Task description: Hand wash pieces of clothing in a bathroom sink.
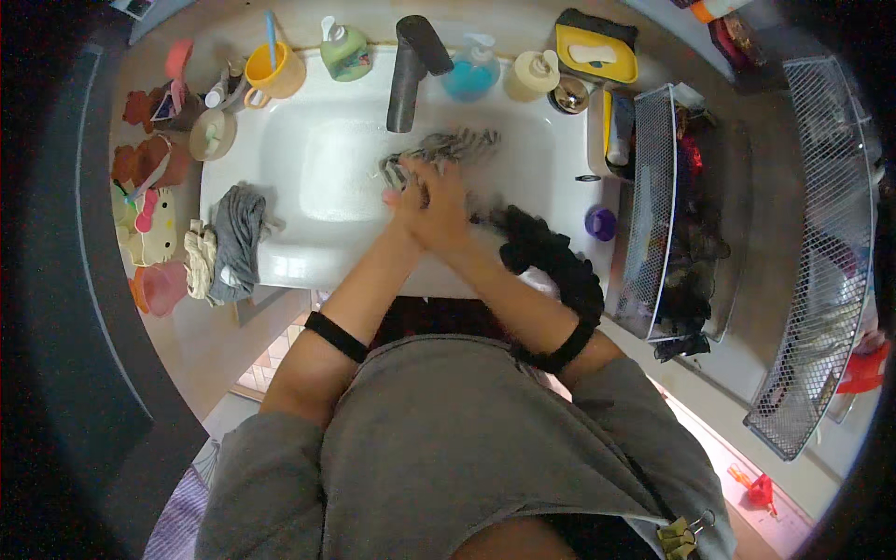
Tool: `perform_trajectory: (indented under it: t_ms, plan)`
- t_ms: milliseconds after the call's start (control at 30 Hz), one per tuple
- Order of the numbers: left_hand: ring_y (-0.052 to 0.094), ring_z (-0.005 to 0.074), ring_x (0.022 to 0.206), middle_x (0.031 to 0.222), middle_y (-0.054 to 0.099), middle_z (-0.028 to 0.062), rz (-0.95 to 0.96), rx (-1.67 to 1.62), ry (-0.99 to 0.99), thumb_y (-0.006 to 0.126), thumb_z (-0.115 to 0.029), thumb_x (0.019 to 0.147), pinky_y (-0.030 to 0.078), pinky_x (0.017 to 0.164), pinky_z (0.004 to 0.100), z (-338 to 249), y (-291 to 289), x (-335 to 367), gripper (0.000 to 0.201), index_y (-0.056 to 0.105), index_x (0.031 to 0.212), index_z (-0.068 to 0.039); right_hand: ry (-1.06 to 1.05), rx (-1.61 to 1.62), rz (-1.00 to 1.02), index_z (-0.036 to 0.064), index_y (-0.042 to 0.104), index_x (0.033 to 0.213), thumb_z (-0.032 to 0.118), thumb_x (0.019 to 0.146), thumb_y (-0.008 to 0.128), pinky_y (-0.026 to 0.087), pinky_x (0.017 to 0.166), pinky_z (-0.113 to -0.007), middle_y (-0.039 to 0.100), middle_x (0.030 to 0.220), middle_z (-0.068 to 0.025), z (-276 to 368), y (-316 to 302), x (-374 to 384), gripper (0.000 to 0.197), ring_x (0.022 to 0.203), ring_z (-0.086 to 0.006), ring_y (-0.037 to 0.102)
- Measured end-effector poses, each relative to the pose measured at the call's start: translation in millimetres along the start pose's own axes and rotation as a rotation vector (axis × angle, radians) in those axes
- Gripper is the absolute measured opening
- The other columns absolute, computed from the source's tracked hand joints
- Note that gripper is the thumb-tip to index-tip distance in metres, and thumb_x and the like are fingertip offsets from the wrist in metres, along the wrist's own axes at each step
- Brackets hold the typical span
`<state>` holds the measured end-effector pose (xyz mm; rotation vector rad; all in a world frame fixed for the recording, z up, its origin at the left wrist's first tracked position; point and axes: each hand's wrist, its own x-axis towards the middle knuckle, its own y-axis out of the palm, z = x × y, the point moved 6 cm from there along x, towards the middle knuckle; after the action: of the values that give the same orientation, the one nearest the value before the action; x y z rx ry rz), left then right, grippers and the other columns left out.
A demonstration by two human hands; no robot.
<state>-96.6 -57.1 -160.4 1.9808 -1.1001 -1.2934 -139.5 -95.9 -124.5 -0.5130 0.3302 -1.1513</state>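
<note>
We find the grey-and-white striped cloth, soft and crumpled, point(455, 146) inside the glossy white rectangular sink basin point(289, 266), below the dark grey angular tap point(401, 89), with both bare hands at its near edge. Right hand point(446, 207) and left hand point(401, 198) overlap; the left is partly covered, and blur hides much of the fingers—we cannot tell how wide they stand or whether either grips the cloth. Main risk, we judge: slippage, since wet fabric against smooth enamel would offer little resistance if the hold is loose. A quick upward pull could also knock knuckles on the spout. We mark the black ruffled fabric strip point(539, 245) across the right front rim, close by the right forearm; an elbow sweep might drag it into the basin. The small round purple cup point(600, 223) on the right ledge looks light enough to tip if brushed. On the left, the bunched blue-grey cloth point(238, 238) overhangs the front—a snag there could send it floorward.
</note>
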Motion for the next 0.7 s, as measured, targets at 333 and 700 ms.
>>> perform_trajectory:
  t_ms: [333, 700]
  plan:
    - [0.056, 0.0211, 0.096, 0.112, 0.056, 0.0061, -0.05, -0.094, -0.218, 0.039, -0.061, 0.088, 0.047, 0.083, 0.034, -6, -10, 1, 0.064, 0.048, 0.121, -0.007, -0.52, -0.022, 0.195, 0.0117, 0.066, 0.082, 0.022, 0.079, 0.061, 0.048, 0.073, -0.041, 0.063, 0.072, -0.0092, 59, -23, -45, 0.012, 0.068, -0.0243, 0.062]
    - [0.056, 0.0239, 0.101, 0.109, 0.058, 0.0051, -0.478, 0.119, -0.208, 0.044, -0.04, 0.092, 0.05, 0.08, 0.039, 44, -32, 0, 0.042, 0.051, 0.117, -0.008, -0.338, -0.675, 0.033, 0.0088, 0.064, 0.087, 0.037, 0.085, 0.051, 0.046, 0.067, -0.044, 0.062, 0.074, -0.0158, -88, 19, 28, 0.031, 0.074, -0.0333, 0.061]
